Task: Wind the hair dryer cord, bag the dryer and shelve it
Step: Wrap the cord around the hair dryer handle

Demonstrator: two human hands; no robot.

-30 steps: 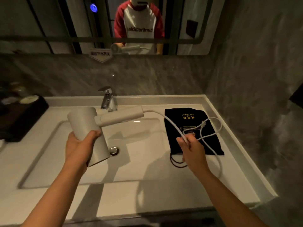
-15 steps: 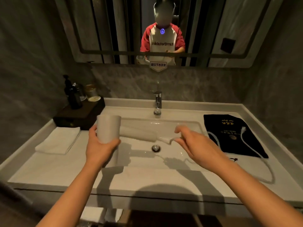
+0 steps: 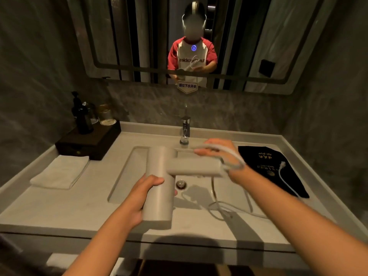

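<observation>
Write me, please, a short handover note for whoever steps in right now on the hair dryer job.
Left hand: shut on the hair dryer barrel, held over the sink.
Right hand: at the handle end, cord looped over it.
Most of the cord trails loose on the counter; its plug lies on the black bag, flat at right.
Done: winding just begun.
Left: finish winding, bag the dryer, shelve it.
</observation>
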